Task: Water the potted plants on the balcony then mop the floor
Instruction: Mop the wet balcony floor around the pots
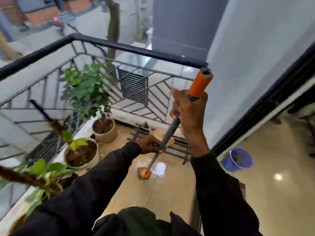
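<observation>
I hold a mop (168, 135) with a grey pole and an orange grip at its top. My right hand (189, 114) is closed around the pole just under the orange grip. My left hand (150, 145) grips the pole lower down. The mop head (144, 173), orange with a grey-green fringe, rests on the wet beige balcony floor (163, 193). Along the left stand potted plants: a far pot (106, 131) with a leafy bush, a nearer pot (81, 154) with a thin stem, and a third plant (39, 176) whose pot is mostly hidden by my left sleeve.
A black metal railing (119, 46) bounds the balcony on the left and far sides. A dark metal rack (177, 150) lies on the floor beyond the mop. A blue bucket (238, 159) stands inside past the sliding door frame (265, 101), on a glossy floor.
</observation>
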A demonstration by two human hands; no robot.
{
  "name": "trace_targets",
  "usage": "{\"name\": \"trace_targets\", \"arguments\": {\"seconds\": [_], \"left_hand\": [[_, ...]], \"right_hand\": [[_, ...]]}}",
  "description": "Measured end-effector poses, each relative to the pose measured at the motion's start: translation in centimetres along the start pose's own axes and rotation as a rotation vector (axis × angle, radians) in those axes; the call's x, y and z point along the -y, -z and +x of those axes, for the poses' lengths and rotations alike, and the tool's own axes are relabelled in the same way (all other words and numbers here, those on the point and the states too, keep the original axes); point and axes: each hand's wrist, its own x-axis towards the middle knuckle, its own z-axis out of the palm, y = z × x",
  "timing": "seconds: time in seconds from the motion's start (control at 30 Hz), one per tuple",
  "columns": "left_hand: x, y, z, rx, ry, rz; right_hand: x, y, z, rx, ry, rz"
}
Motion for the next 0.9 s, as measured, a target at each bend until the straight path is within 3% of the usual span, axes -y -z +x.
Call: {"name": "trace_targets", "arguments": {"seconds": [0.13,0.4,0.7,0.9], "left_hand": [[-4.9,-1.1,5.5,0.073,-0.093,0.06],[-12.5,-6.9,16.5,0.116,-0.213,-0.055],[-22.5,-11.7,27.8,0.137,-0.214,-0.041],[-26.0,-13.2,33.1,0.02,-0.217,0.04]], "right_hand": [[-0.1,3.9,1.9,-0.169,0.031,-0.076],[-0.9,12.6,7.8,-0.393,0.112,-0.211],[-0.2,24.2,15.8,-0.411,0.179,-0.333],[-0.7,30.0,19.2,-0.462,0.163,-0.289]]}}
